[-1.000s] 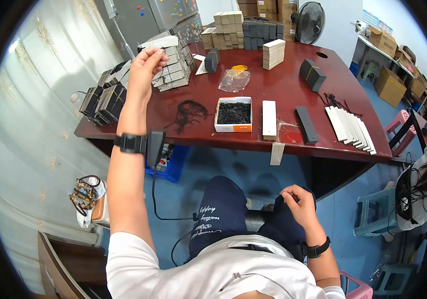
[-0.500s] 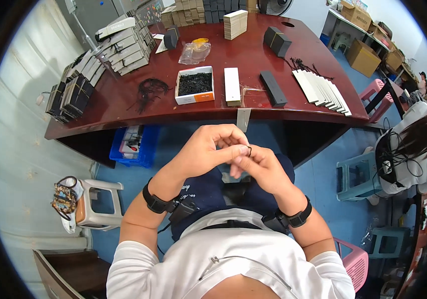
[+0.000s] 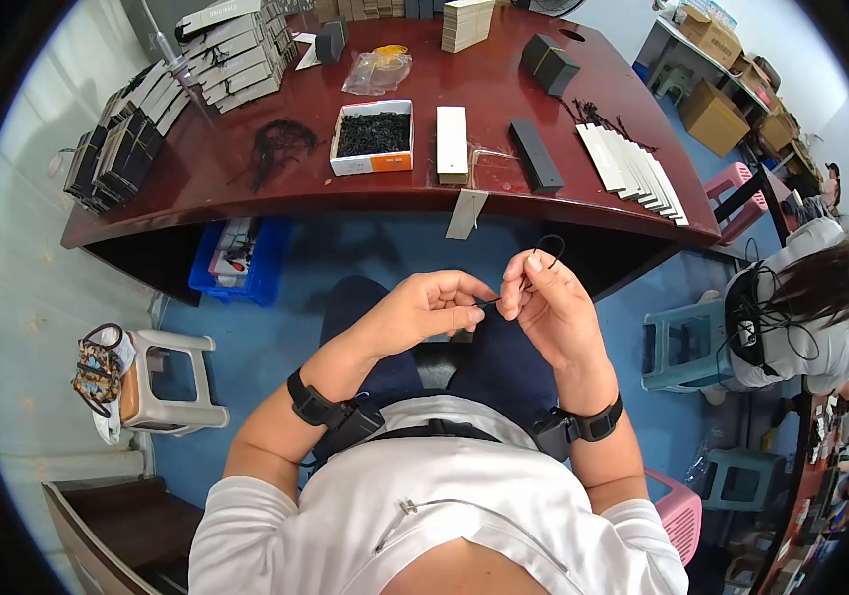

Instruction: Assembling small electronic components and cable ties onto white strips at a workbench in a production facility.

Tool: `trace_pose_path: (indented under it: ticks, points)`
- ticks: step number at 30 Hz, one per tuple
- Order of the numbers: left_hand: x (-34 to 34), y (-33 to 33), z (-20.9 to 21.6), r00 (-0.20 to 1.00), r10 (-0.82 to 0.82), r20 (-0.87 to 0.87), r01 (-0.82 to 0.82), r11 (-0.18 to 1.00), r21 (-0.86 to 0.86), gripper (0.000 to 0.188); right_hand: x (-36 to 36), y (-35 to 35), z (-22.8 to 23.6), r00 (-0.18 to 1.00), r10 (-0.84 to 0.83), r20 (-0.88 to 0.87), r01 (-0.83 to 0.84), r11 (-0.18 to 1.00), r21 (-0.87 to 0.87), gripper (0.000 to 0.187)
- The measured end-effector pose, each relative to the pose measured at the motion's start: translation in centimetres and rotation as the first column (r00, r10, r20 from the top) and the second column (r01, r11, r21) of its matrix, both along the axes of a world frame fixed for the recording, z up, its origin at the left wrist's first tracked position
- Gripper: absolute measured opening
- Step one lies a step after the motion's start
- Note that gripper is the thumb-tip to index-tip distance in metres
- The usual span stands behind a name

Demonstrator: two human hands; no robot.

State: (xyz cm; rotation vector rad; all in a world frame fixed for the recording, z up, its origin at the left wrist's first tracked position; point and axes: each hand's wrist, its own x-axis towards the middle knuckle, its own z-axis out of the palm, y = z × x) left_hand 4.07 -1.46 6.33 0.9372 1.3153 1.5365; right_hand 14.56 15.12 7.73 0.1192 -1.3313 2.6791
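Note:
Above my lap, my left hand pinches one part of a thin black cord. Thumb and fingers of my right hand are closed on the same cord, a small loop of it rising above the fingertips. A short stretch of cord runs between the two hands. On the table beyond them stand an open white and orange box full of small black pieces, a white card stack and a dark grey card stack. A tangle of black cords lies left of the box.
Fanned white cards with black cords lie at the table's right. Bundled cards crowd its left end. A metal strip sticks out over the front edge. A blue crate is underneath. Another person sits at right on a stool.
My right hand has moved right and up, away from my left hand, and turned palm inward. The cord loop now shows above it. The whole view has shifted slightly.

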Motion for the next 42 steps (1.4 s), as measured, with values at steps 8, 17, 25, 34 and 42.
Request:
trace_pose_path:
  ticks: [8,17,25,34,42]
  points:
    - [-0.1,-0.5,-0.1,0.995,0.043,-0.091,-0.049,0.997,-0.062,0.020,0.3,0.2,0.4,0.999,0.006,0.037,-0.009,0.996,0.085,0.029]
    - [-3.7,-3.7,1.4,0.799,0.106,0.592,-0.433,0.784,0.444,0.023,2.7,3.5,-3.8,0.967,0.054,0.251,-0.155,0.900,0.406,0.029]
    - [-6.1,-7.6,1.4,0.734,0.320,0.598,-0.622,0.670,0.404,0.024,5.0,4.8,-7.2,0.931,-0.212,0.298,0.110,0.940,0.324,0.022]
    - [-1.0,-3.2,-0.4,0.966,0.094,-0.240,-0.096,0.995,0.006,0.029,2.2,1.6,-5.1,0.970,-0.237,0.050,0.230,0.966,0.116,0.020]
    - [0.7,-1.6,-2.2,0.979,0.198,0.042,-0.199,0.980,0.020,0.065,1.2,-1.4,-4.3,0.996,-0.083,0.027,0.080,0.992,0.102,0.010]
